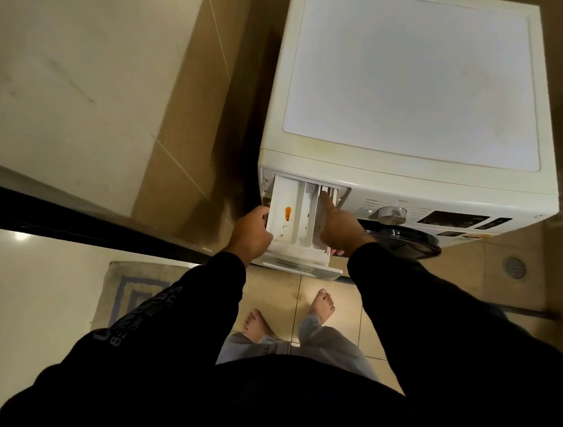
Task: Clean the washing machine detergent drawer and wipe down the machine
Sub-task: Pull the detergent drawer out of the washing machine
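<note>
Left hand (252, 233) grips the pulled-out detergent drawer (301, 225), right hand (339, 227) fingers straight, pressing its rear catch: yank crooked and it likely jams.

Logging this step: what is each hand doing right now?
Left hand: grips the drawer's left edge.
Right hand: open, forefinger pressing inside the drawer's back.

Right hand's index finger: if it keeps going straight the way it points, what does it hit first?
Likely the back end of the detergent drawer, right-hand compartment, where the right hand already reaches; beyond that is the washing machine front. Depth is unclear.
</note>
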Action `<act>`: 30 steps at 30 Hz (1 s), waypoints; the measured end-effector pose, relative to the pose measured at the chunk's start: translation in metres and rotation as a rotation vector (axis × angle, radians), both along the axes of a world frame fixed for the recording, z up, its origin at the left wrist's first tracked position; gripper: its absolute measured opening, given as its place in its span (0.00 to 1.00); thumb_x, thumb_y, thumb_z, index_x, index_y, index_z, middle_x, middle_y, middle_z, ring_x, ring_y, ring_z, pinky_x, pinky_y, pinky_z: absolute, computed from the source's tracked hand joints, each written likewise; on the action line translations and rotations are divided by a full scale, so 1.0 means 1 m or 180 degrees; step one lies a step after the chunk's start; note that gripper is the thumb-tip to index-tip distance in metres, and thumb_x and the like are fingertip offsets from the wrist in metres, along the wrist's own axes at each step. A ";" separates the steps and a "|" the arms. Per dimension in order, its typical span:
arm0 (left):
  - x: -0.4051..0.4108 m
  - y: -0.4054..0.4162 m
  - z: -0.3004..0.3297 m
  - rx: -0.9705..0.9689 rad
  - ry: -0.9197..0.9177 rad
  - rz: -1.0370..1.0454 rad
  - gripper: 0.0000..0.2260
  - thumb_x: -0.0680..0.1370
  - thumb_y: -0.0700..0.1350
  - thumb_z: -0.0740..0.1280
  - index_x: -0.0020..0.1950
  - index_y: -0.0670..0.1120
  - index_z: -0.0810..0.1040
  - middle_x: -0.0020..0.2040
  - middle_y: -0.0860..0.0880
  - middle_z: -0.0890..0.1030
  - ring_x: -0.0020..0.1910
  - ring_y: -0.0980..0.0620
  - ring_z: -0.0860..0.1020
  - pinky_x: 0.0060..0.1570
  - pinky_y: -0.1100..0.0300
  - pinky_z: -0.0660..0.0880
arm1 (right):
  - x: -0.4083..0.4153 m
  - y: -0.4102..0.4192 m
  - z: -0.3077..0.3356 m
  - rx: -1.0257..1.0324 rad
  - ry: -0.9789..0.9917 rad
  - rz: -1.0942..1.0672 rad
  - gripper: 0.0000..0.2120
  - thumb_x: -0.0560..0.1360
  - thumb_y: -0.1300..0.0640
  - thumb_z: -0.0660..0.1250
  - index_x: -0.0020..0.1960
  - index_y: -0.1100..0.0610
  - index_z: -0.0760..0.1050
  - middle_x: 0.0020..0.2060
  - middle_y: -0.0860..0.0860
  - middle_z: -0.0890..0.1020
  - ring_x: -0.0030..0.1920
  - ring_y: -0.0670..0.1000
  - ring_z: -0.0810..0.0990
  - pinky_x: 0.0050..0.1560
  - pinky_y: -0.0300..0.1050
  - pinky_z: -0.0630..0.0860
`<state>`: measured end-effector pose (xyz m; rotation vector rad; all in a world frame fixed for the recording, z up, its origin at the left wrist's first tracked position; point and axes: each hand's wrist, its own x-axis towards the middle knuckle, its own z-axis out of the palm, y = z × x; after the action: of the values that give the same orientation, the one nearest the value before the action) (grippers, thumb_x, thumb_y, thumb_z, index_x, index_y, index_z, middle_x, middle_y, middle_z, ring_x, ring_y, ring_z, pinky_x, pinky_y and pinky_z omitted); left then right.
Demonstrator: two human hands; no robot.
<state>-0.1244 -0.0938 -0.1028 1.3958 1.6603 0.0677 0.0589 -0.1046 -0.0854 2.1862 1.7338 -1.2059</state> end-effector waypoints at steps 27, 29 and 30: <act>-0.029 -0.062 0.026 0.0517 -0.0622 0.0358 0.06 0.76 0.42 0.67 0.52 0.47 0.73 0.47 0.50 0.82 0.43 0.48 0.80 0.38 0.54 0.78 | -0.030 -0.109 0.033 0.0974 0.0053 -0.1127 0.36 0.75 0.65 0.64 0.77 0.50 0.50 0.45 0.53 0.80 0.44 0.56 0.79 0.42 0.46 0.73; -0.017 -0.058 0.035 0.0574 -0.0813 0.0408 0.06 0.76 0.42 0.67 0.51 0.48 0.74 0.46 0.51 0.83 0.42 0.50 0.81 0.42 0.51 0.80 | -0.019 -0.107 0.041 0.1101 0.0032 -0.1253 0.31 0.76 0.63 0.64 0.74 0.51 0.55 0.47 0.54 0.81 0.46 0.57 0.81 0.45 0.50 0.78; -0.008 -0.056 0.041 0.0605 -0.0917 0.0397 0.06 0.76 0.42 0.68 0.51 0.49 0.75 0.46 0.51 0.83 0.41 0.51 0.81 0.42 0.52 0.79 | -0.010 -0.106 0.047 0.1164 -0.0001 -0.1339 0.30 0.76 0.62 0.64 0.73 0.51 0.56 0.47 0.54 0.81 0.46 0.57 0.81 0.46 0.52 0.79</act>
<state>-0.1323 -0.1497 -0.0613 1.3480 1.5256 0.4871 0.0489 -0.2109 -0.0388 2.8761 1.6524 -1.0146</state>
